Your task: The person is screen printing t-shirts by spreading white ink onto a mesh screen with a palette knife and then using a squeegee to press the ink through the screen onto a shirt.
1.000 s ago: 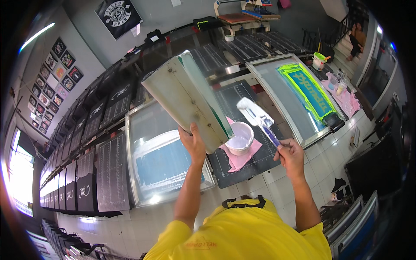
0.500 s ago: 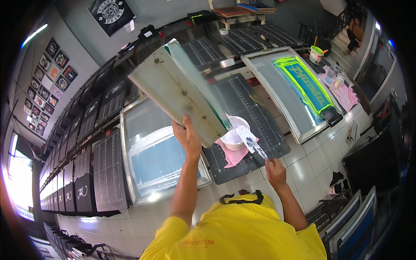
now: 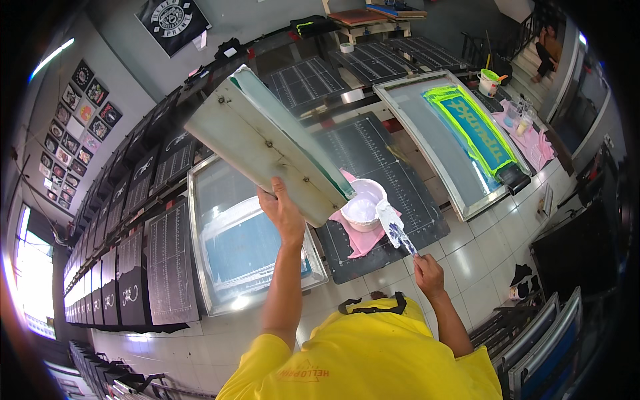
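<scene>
Hands are both busy as I am watching from far away. Left hand [image 3: 283,212] is gripping the lower edge of a big, flat, pale screen frame with a green rim [image 3: 267,143], fingers closed tight on it, tilting it up over the table. Right hand [image 3: 429,275] is wrapped around the handle of a white flat spatula [image 3: 393,227], and its blade is touching the rim of the round white tub of pale ink [image 3: 363,205]. The tub is sitting on a pink cloth [image 3: 360,241] on the dark gridded board [image 3: 383,170]. I am guessing the ink is being scooped now, and none is showing on the lifted frame yet. So spreading it is still waiting. Another frame with bright green ink [image 3: 470,127] is lying nearby.
</scene>
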`<act>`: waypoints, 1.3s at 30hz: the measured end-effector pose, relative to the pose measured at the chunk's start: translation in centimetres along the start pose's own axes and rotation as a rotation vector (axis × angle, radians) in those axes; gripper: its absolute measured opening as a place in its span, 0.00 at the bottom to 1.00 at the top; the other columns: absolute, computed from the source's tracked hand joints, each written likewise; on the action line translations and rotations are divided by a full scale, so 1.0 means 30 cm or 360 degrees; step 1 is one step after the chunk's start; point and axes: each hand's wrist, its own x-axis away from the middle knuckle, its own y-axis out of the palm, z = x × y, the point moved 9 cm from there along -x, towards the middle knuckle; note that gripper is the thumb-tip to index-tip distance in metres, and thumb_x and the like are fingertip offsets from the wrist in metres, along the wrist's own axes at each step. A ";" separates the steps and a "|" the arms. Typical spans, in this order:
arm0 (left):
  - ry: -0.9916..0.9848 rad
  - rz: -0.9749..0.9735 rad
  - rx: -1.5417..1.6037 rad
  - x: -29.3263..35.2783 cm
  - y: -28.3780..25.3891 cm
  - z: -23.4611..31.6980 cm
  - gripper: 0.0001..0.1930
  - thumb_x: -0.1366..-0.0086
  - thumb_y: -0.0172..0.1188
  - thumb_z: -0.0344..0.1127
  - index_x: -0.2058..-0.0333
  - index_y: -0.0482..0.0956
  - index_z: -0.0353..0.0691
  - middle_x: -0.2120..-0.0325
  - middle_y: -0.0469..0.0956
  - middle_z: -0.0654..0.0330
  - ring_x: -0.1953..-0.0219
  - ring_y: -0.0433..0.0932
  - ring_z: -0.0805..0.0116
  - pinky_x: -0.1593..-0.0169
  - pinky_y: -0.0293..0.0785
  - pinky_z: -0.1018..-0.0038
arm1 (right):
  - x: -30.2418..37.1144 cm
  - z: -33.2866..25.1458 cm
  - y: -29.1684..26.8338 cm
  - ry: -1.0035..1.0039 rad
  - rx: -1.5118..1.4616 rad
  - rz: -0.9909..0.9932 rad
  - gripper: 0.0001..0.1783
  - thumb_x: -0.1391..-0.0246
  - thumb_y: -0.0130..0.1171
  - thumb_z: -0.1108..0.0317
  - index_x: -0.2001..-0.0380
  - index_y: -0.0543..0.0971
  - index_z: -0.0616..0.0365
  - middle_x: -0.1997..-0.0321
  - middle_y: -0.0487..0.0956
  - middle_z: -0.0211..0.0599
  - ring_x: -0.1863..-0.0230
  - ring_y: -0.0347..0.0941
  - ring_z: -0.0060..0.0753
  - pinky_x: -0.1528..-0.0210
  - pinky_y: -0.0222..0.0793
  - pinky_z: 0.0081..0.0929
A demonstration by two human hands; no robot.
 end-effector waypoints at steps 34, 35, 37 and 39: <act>-0.0012 0.0019 0.0509 -0.011 -0.064 -0.056 0.21 0.26 0.47 0.44 0.45 0.63 0.31 0.50 0.70 0.54 0.48 0.70 0.66 0.44 0.67 0.70 | 0.102 0.229 0.162 0.1636 -0.2007 -0.0107 0.04 0.41 0.53 0.72 0.66 0.72 0.63 0.80 0.76 0.42 0.92 0.53 0.13 0.89 0.47 0.14; -0.0010 0.0014 0.0519 -0.018 -0.064 -0.065 0.22 0.26 0.47 0.44 0.45 0.63 0.31 0.50 0.71 0.54 0.48 0.70 0.66 0.44 0.67 0.70 | 0.104 0.229 0.153 0.1647 -0.2003 -0.0107 0.04 0.41 0.53 0.72 0.66 0.72 0.63 0.80 0.76 0.42 0.92 0.53 0.13 0.89 0.47 0.14; -0.0005 0.0003 0.0538 -0.033 -0.059 -0.080 0.22 0.26 0.46 0.46 0.46 0.64 0.31 0.51 0.71 0.54 0.49 0.70 0.66 0.45 0.67 0.69 | 0.110 0.223 0.121 0.1631 -0.1979 -0.0108 0.05 0.42 0.54 0.73 0.65 0.73 0.65 0.79 0.76 0.43 0.91 0.54 0.13 0.89 0.46 0.14; -0.0045 -0.0034 0.0581 -0.049 -0.042 -0.087 0.23 0.27 0.46 0.47 0.45 0.64 0.31 0.51 0.71 0.54 0.49 0.71 0.66 0.46 0.68 0.69 | 0.120 0.226 0.102 0.1630 -0.1950 -0.0111 0.06 0.42 0.54 0.73 0.65 0.74 0.66 0.79 0.77 0.43 0.91 0.55 0.13 0.89 0.45 0.14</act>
